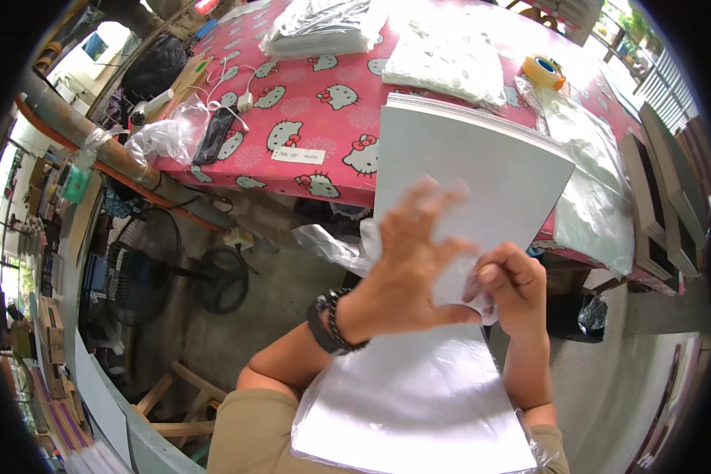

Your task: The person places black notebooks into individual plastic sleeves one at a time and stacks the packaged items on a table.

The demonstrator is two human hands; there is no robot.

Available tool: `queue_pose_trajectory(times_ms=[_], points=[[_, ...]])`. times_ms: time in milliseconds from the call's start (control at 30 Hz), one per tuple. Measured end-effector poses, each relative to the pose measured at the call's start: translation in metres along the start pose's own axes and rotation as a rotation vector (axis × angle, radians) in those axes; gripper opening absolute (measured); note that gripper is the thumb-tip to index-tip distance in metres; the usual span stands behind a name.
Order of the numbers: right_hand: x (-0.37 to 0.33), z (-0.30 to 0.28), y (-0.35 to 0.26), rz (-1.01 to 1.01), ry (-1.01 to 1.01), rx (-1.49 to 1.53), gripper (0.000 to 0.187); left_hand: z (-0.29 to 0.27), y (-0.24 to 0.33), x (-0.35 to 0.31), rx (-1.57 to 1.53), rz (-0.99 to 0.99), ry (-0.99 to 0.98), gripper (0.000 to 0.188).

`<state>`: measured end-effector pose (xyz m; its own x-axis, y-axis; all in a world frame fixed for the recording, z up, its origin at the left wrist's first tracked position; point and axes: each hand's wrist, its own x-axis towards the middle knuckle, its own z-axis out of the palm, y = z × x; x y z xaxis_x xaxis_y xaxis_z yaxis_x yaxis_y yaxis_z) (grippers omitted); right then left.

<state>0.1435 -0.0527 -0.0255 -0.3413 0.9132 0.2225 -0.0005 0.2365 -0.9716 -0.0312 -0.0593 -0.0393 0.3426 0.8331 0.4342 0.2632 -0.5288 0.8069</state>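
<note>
A thick stack of pale grey-white sheets [474, 158] rests on the table's near edge, its lower part behind my hands. My left hand [411, 257] reaches over the stack with its fingers spread, the fingertips smeared by motion. Close beside its thumb, my right hand [513, 288] is curled with the fingers pinched together. A whitish bit shows at that pinch, but I cannot tell whether it is film or a sheet corner. Across my lap lies a white sheet [411, 403] with shiny clear plastic at its edges. Loose clear film [336, 246] sticks out left of the stack.
The pink patterned table [347, 126] carries plastic-wrapped packs [446, 59], a yellow tape roll [543, 71], a phone [213, 136], a paper label [299, 155] and a crumpled bag [174, 133]. A black fan [144, 268] stands left; dark boards [662, 182] lean at right.
</note>
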Motion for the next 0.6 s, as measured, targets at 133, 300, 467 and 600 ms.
queue_pose_trajectory(times_ms=[133, 300, 467, 600], points=[[0.002, -0.027, -0.009, 0.053, -0.245, -0.196, 0.013, -0.03, -0.005, -0.006, -0.705, -0.395, -0.388, 0.035], [-0.003, -0.048, 0.012, -0.135, -1.004, 0.299, 0.015, -0.058, -0.025, -0.016, -1.746, -0.229, 0.207, 0.051], [-0.061, -0.079, 0.068, -0.064, 0.23, 1.125, 0.042, -0.016, -0.067, -0.031, -1.069, -0.322, -0.21, 0.042], [-0.059, -0.041, 0.021, 0.074, 0.02, 0.329, 0.042, -0.016, -0.08, -0.047, -1.446, -0.102, -0.064, 0.034]])
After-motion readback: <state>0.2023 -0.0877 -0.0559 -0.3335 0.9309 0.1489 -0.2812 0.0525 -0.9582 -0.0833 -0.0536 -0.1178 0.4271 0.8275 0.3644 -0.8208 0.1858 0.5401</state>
